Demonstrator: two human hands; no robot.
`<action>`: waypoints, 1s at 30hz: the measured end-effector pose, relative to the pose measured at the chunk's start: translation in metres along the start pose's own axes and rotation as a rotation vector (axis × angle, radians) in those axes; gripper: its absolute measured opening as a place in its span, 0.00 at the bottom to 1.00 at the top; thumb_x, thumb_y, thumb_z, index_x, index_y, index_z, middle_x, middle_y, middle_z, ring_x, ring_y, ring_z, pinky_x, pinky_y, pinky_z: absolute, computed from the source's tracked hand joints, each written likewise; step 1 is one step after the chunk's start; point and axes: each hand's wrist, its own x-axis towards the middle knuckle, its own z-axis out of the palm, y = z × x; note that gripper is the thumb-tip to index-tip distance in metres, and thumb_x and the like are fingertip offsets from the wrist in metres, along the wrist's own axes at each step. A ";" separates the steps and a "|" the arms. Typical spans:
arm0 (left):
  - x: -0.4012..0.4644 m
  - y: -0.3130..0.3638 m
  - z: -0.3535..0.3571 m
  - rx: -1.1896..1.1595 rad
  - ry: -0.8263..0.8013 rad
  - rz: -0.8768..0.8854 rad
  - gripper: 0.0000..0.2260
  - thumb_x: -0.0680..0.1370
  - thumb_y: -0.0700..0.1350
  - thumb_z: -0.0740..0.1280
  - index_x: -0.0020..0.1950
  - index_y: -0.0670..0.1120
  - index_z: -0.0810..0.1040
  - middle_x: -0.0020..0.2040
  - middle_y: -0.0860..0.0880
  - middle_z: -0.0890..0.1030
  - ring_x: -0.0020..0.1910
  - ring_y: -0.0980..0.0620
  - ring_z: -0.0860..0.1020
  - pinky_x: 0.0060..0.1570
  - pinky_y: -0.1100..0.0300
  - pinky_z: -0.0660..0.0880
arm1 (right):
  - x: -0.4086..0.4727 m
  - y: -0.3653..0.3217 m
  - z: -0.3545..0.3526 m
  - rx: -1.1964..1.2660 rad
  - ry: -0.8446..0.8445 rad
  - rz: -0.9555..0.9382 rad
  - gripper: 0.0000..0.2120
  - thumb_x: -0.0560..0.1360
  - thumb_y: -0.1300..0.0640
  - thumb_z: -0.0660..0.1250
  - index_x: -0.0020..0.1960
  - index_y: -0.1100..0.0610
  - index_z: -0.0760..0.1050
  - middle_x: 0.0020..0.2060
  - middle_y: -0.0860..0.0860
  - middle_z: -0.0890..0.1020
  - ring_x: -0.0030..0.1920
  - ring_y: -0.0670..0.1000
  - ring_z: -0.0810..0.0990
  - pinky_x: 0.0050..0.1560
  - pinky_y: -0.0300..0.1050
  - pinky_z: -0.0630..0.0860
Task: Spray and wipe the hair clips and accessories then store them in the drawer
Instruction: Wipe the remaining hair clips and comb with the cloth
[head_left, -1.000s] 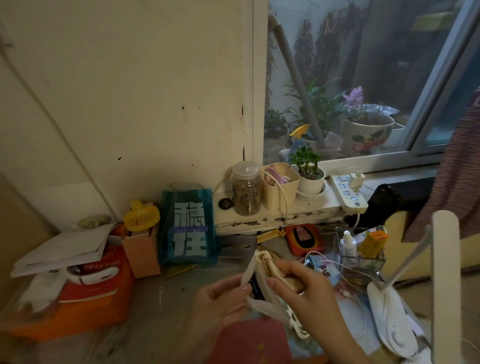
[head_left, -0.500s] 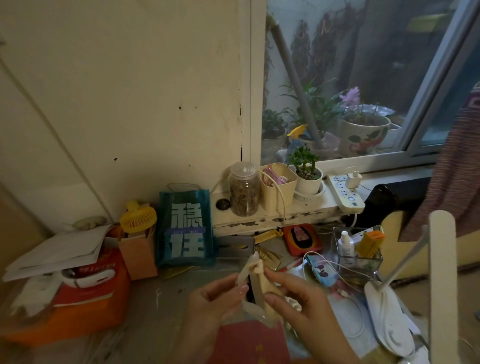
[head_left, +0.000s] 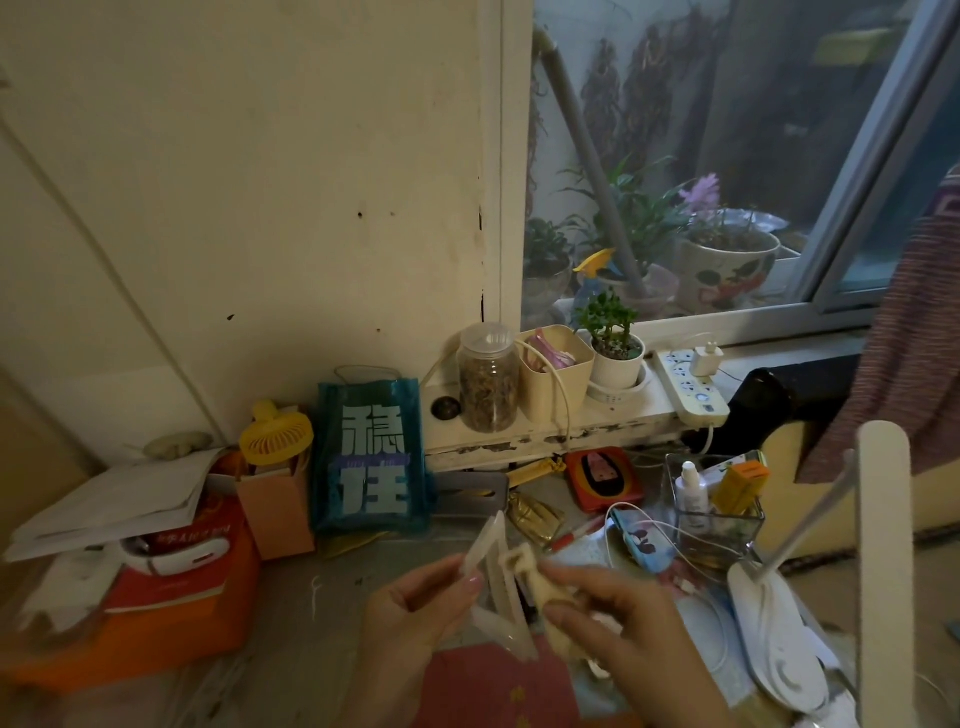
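Low in the middle of the head view, both my hands hold a cream plastic hair clip (head_left: 498, 587) above the cluttered desk. My left hand (head_left: 415, 608) pinches one flat white arm of the clip between thumb and fingers. My right hand (head_left: 618, 618) grips a beige wad, cloth or tissue (head_left: 540, 587), pressed against the clip's hinge. A small white spray bottle (head_left: 691, 491) stands in a clear glass box (head_left: 722, 525) to the right. No drawer is in view.
A teal bag (head_left: 371, 462), a yellow fan (head_left: 275, 436) and an orange box (head_left: 171, 629) crowd the left. A jar (head_left: 488, 376), beige cup (head_left: 558, 371), potted plant (head_left: 613, 343) and power strip (head_left: 691, 382) line the sill. A white lamp (head_left: 779, 639) stands at the right.
The clip has been turned in my hands so one white arm now points up and left. Both hands sit slightly lower and nearer me; the camera has shifted a little.
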 end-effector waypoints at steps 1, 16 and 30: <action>-0.001 -0.001 0.002 0.024 -0.001 0.002 0.12 0.65 0.35 0.75 0.48 0.43 0.84 0.42 0.48 0.86 0.46 0.48 0.83 0.42 0.57 0.78 | 0.004 -0.001 -0.001 0.023 0.067 0.007 0.20 0.69 0.62 0.74 0.50 0.38 0.81 0.38 0.38 0.83 0.42 0.42 0.81 0.47 0.40 0.76; -0.009 -0.007 0.014 0.036 0.067 -0.016 0.11 0.65 0.34 0.76 0.42 0.47 0.84 0.34 0.53 0.85 0.40 0.53 0.82 0.37 0.60 0.77 | 0.016 -0.005 0.028 -0.286 0.194 -0.321 0.18 0.68 0.50 0.69 0.57 0.47 0.79 0.52 0.28 0.74 0.54 0.26 0.71 0.54 0.21 0.65; -0.006 -0.007 0.010 -0.066 0.072 0.058 0.12 0.65 0.35 0.75 0.45 0.45 0.84 0.39 0.48 0.86 0.41 0.51 0.83 0.38 0.60 0.76 | -0.024 -0.007 0.018 -0.299 0.044 -0.221 0.13 0.69 0.34 0.65 0.52 0.22 0.69 0.55 0.22 0.72 0.55 0.23 0.70 0.53 0.17 0.62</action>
